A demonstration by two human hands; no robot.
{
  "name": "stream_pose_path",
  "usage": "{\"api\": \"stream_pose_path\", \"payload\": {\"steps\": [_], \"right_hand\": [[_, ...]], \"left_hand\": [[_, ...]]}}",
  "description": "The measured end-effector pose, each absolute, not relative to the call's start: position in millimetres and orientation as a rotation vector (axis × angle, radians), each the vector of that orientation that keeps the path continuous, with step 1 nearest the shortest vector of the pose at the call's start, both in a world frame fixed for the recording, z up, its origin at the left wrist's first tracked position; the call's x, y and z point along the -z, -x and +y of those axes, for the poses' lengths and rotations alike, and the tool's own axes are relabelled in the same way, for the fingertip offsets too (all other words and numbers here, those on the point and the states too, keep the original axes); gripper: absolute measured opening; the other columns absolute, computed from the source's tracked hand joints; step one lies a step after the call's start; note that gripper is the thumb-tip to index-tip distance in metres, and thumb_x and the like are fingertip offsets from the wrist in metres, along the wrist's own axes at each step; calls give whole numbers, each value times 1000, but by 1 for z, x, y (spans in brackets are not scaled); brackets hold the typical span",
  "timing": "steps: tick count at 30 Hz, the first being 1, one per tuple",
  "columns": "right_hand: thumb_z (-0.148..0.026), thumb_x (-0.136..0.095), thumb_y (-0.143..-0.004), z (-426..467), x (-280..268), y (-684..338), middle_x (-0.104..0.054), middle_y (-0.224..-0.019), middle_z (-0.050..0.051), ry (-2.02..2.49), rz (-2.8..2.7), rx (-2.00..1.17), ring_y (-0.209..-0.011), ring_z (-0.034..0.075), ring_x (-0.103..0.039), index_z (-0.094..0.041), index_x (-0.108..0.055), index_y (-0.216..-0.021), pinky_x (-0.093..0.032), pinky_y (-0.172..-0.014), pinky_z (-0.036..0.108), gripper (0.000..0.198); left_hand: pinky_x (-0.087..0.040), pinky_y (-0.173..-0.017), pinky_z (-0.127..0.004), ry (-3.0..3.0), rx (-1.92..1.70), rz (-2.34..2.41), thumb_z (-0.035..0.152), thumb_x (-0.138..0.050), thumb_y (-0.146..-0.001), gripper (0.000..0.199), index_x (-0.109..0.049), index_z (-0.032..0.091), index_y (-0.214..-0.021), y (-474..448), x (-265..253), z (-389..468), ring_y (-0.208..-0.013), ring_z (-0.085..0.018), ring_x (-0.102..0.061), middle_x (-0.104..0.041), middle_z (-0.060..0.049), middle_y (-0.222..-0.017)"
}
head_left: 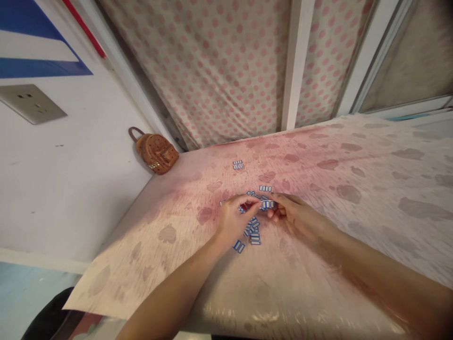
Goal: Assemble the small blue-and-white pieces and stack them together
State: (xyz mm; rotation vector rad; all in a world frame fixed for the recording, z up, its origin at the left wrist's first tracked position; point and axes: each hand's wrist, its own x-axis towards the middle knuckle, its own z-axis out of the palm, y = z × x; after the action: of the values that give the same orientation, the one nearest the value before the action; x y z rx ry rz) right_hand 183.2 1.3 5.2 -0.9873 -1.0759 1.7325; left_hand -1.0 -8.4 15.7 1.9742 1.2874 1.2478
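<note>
Between the fingertips of both hands is a small blue-and-white strip (pixel 268 204) of joined rectangular pieces. My left hand (pixel 236 215) pinches its left end between thumb and index finger. At the strip's right end, my right hand (pixel 288 210) grips with its fingers closed. Under and around my left hand lies a loose pile of similar blue-and-white pieces (pixel 252 229), partly hidden by that hand. One pair of pieces (pixel 239 246) lies nearer my body. Just beyond the hands is a short row of the same pieces (pixel 265 188). What is printed on them is too small to make out.
Farther back on the patterned tablecloth (pixel 170 274) lies a neat block of blue-and-white pieces (pixel 238 165). A small brown backpack-shaped bag (pixel 158 152) leans on the white wall at the left. A dotted curtain (pixel 219 71) hangs behind the table's far edge.
</note>
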Motion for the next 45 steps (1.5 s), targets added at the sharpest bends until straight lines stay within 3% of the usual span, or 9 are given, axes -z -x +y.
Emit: {"api": "stream_pose_path", "payload": {"steps": [5,11,19,27,37,45], "right_hand": [[-59,-75,-76,1,-6,-183,-62,-72,3,994,-1108,-1678,-63,14,-53,-19,-72,-103,-43,-59,28,48],[-61,-66,-84,0,-4,-184,-62,-73,3,969,-1148,-1656,-63,14,-54,-18,-71,-105,-44,-60,28,48],[-60,-70,-82,0,-2,-185,-64,-74,4,967,-1252,-1587,-63,14,-57,-18,-68,-83,-46,-60,28,42],[-54,-62,-90,2,-2,-185,-67,-77,3,914,-1502,-1440,-66,16,-61,-20,-66,-81,-49,-67,31,35],[-56,-63,-86,2,-10,-188,-69,-80,6,950,-1461,-1422,-68,17,-62,-19,-66,-77,-51,-69,33,38],[-52,-62,-90,4,-1,-186,-69,-83,6,907,-1432,-1486,-71,17,-63,-19,-67,-81,-51,-69,32,34]], "left_hand": [[-52,-66,-24,-1837,-1227,1269,30,-68,-88,12,-75,21,-88,-1,-11,-9,-72,-14,-68,-76,-1,-84],[-54,-69,-26,-1741,-1196,1239,34,-66,-90,17,-75,19,-89,-1,-9,-9,-75,-16,-69,-76,-3,-86],[-55,-71,-27,-1637,-1195,1203,35,-68,-88,18,-76,18,-88,-3,-10,-10,-76,-16,-69,-75,-4,-83],[-53,-63,-23,-1386,-1248,1154,34,-75,-81,20,-75,14,-86,-4,-9,-4,-68,-14,-68,-74,-5,-78],[-57,-77,-30,-1331,-1176,1070,42,-71,-85,28,-76,17,-94,-3,-3,-3,-80,-17,-72,-75,-5,-84],[-57,-76,-29,-1316,-1157,1072,41,-72,-84,27,-76,17,-94,-3,-1,-2,-78,-16,-71,-76,-5,-85]]}}
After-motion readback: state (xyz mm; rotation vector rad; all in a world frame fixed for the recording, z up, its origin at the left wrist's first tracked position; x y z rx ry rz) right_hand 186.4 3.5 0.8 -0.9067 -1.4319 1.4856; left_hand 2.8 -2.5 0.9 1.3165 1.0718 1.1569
